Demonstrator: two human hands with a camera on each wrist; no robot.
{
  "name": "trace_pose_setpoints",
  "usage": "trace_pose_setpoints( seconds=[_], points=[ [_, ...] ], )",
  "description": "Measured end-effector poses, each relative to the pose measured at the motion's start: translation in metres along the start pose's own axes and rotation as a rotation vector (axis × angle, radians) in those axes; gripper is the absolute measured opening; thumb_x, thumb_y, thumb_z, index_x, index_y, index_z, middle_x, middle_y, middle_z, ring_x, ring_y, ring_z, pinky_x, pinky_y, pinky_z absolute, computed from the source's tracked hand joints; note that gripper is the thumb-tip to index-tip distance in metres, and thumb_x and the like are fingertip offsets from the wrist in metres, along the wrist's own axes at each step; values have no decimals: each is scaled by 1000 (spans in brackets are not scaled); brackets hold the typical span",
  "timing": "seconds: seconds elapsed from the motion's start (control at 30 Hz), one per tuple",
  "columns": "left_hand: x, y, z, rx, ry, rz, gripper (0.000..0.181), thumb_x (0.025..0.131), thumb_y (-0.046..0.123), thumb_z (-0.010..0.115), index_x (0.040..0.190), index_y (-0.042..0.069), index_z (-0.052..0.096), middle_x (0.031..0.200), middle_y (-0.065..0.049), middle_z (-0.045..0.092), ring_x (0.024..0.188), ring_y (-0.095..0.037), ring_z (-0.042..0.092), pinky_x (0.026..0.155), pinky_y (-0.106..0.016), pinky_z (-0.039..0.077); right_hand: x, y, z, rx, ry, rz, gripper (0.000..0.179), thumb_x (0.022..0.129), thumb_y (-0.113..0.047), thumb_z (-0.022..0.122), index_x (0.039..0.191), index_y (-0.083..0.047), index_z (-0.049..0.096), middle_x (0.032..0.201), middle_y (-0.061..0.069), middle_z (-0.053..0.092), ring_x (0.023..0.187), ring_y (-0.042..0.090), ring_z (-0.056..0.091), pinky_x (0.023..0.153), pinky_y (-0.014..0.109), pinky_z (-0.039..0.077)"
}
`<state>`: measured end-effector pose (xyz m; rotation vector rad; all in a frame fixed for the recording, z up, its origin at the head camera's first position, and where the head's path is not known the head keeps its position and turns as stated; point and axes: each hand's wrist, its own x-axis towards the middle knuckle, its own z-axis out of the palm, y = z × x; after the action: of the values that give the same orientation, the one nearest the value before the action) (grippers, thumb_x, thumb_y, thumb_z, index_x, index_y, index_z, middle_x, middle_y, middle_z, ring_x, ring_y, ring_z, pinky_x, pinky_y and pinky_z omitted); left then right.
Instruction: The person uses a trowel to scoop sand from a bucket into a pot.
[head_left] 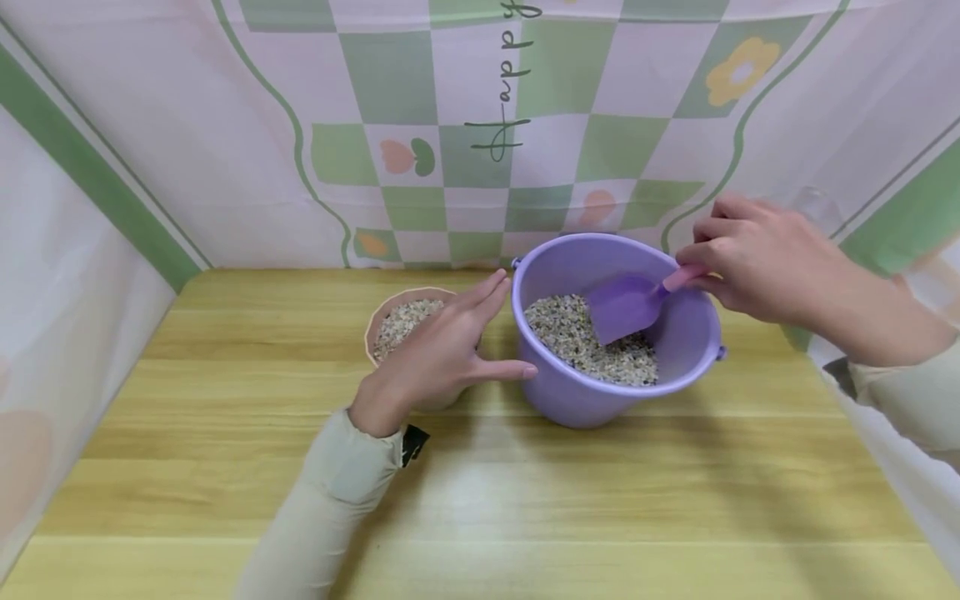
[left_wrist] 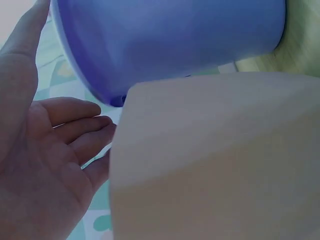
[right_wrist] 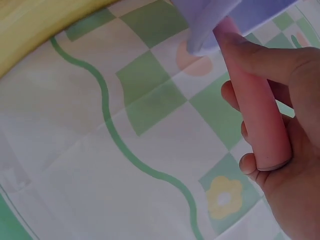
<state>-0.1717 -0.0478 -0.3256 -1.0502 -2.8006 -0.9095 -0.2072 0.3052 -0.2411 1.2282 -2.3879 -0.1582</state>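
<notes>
Someone's right hand is clamped on the pink handle of a purple scoop, with the fingers and thumb wrapped round it. The scoop is inside a purple bucket, its blade slanting down so that the front edge meets a bed of mixed pale and dark grains. The bucket stands upright, and a small knob juts from its rim on the right.

Just beside the bucket, on its left, sits a bowl with a pale pinkish, angular rim, holding similar grains. The left hand reaches over that bowl, its fingers extended and the thumb spread well apart from them. The thumb points toward the bucket's wall; whether it touches, I cannot tell, nor whether the fingers touch the bowl.

Both containers stand near the back of a wood-grain table. Pale sleeves cover both forearms, with a bit of black showing at the left cuff. Behind, a printed cloth shows green and white squares, a yellow flower and the word "Happy" running sideways.
</notes>
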Motion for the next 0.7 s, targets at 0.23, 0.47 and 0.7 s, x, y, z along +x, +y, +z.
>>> trace_pose_setpoints(
  seconds=[0.23, 0.47, 0.7],
  points=[
    [5, 5, 4, 30, 28, 1, 108, 80, 77, 57, 160, 18, 15, 166, 8, 7, 148, -18, 23, 117, -39, 28, 0, 3, -6, -31, -6, -37, 73, 98, -65, 16, 64, -17, 61, 63, -5, 47, 67, 27, 46, 50, 44, 42],
    [8, 7, 6, 49, 23, 28, 109, 79, 78, 55, 159, 14, 20, 166, 7, 4, 149, -19, 21, 118, -40, 25, 2, 2, -8, -43, -32, -40, 76, 96, -67, 16, 65, -18, 66, 64, -6, 49, 68, 24, 46, 53, 42, 42],
    [12, 10, 10, 70, 23, 39, 108, 78, 76, 59, 157, 9, 27, 166, -3, 12, 150, -22, 21, 118, -44, 24, 6, -1, -5, -71, -99, -59, 39, 90, -50, 67, 64, -21, 66, 62, -7, 40, 67, 22, 38, 53, 37, 37]
  ],
)
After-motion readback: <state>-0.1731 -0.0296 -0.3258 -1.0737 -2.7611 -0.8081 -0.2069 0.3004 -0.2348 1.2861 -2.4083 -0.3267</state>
